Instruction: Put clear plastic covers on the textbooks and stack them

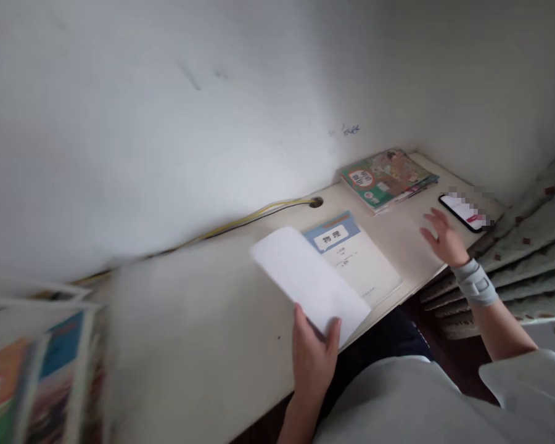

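My left hand [314, 351] grips the lower edge of a white paper booklet [309, 277], thumb on top and fingers beneath. The booklet is tilted above the desk and covers part of a textbook [370, 259] with a blue band and a white title label. To the right, my right hand [446, 240] hovers over the desk's front edge with its fingers apart and nothing in them. A grey wrist wrap [476, 282] is around that wrist. Just beyond those fingers lies a phone [465, 211] with a lit screen, partly blurred out.
A stack of books [388, 176] with a green illustrated cover lies against the wall. Yellow and black cables [254, 217] run along the wall into a hole [316, 202] in the desk [203, 327]. A white rack [86, 345] with books stands at left; a patterned curtain [513, 265] hangs at right.
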Demonstrator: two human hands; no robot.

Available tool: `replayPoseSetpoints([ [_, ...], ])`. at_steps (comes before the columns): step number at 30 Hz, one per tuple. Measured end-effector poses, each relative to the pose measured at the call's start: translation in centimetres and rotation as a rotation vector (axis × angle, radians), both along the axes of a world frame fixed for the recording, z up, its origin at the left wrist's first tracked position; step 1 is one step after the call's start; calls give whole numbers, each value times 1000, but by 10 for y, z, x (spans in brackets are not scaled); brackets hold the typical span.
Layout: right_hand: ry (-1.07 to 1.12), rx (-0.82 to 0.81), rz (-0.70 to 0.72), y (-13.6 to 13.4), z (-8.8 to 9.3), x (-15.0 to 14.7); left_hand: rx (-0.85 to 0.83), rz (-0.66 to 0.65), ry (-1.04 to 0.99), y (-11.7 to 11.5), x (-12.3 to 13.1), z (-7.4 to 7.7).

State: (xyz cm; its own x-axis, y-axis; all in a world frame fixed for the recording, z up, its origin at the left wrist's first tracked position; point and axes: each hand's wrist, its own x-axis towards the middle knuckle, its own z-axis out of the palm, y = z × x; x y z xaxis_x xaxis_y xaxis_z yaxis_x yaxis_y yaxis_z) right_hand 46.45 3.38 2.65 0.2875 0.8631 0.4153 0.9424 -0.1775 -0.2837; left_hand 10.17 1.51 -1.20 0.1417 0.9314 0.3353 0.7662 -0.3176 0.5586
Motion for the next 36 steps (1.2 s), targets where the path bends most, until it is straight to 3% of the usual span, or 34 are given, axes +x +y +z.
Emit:
replayPoseSetpoints([
  [2,34,-13,333,5,5,-51,2,-19,-41,-1,10,7],
  [4,72,-11,606,11,11,-97,44,-136,-8,2,21,14],
  [7,167,-50,770,27,15,-144,100,-267,129,9,25,23],
  [10,201,-113,787,47,9,-171,55,-236,266,10,8,27],
  [16,37,-170,716,56,-10,-212,-99,199,439,6,-56,12],
  [20,-56,-218,699,51,-6,-245,-137,189,346,4,-81,-6],
  [26,-193,-230,678,50,4,-270,-141,197,224,2,-84,-7],
  [31,-256,-322,648,50,6,-265,-272,258,193,3,-82,2],
  [36,-233,-323,665,50,-1,-258,-269,298,104,3,-83,1],
])
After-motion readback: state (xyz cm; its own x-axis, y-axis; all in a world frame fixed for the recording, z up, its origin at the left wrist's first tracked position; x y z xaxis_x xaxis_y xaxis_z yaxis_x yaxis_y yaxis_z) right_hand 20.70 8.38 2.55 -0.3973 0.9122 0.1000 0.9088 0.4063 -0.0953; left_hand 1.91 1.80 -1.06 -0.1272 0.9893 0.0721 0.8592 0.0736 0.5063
